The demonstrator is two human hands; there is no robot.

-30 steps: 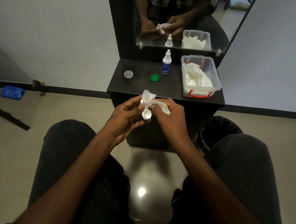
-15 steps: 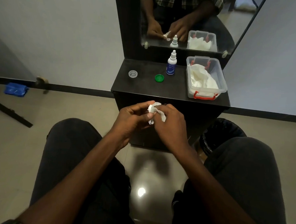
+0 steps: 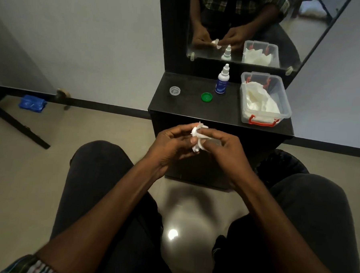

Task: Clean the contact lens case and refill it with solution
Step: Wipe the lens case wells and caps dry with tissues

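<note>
No readable text for you here. The solution bottle point(image 3: 221, 82) at the worktop's point(image 3: 189, 107) back edge has a blue label, but its print is too blurred to make out.

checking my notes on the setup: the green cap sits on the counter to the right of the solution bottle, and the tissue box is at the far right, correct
Not quite. In the head view the green cap sits on the counter to the left of the solution bottle, slightly nearer the person, not to its right. The rest holds: the clear tissue box is at the far right.
</note>
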